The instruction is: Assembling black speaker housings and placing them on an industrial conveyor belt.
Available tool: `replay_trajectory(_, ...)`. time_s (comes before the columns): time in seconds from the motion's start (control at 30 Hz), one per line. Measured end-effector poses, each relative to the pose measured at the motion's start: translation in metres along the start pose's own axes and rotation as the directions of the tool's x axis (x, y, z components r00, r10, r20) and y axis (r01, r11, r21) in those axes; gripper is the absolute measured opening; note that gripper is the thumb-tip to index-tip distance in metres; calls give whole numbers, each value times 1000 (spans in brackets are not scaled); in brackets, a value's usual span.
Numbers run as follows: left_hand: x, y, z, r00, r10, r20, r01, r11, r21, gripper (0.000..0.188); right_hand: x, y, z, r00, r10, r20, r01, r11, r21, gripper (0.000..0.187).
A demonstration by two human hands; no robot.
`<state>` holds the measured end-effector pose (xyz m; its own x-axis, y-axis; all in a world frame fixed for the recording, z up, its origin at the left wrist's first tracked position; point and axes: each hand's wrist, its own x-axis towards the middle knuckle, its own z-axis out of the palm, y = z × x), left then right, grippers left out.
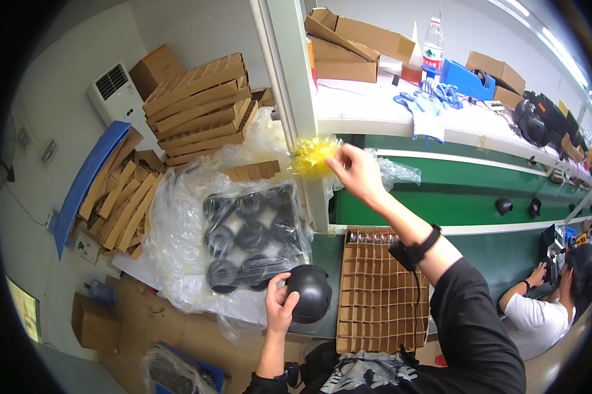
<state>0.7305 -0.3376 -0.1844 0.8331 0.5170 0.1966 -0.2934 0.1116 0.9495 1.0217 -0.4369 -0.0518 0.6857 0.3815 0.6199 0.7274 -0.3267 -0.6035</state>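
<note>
My left hand [281, 305] is closed around a glossy black dome-shaped housing [311, 295], holding it from its left side near the bench's front edge. Up by the white post, my right hand [360, 171] is raised with its fingers pinched together. Its fingertips meet the edge of a fluffy clump of yellow film scraps [311, 157] stuck to the post. What lies between those fingertips, if anything, is too small to make out. Beyond the housing, similar round black parts [250, 230] sit in rows under clear plastic.
A cardboard divider grid [381, 295] lies before me, with small parts in its far row. Clear plastic sheeting [174, 230] spreads left, near stacked cardboard dividers [200, 105]. The upper shelf [361, 108] holds gloves, a bottle and a blue tape dispenser [466, 80]. A co-worker [539, 322] sits right.
</note>
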Motion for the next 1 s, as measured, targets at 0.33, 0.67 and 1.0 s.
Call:
replay_trajectory(0.33,-14,26,2,942,-140,306,237,922,-307,72,-42,-23,-32,940,-325,-104,332,941,60,67)
replay_trajectory(0.67,-11,9,44,854,-283,437,358,929,-97,69,-187,-24,-96,625,-336,705,-134,844,520,92)
replay_trajectory(1.0,2,-35,75,914,-145,378,393,546,-740,42,-290,69,-85,543,525,656,-630,-262,731,49)
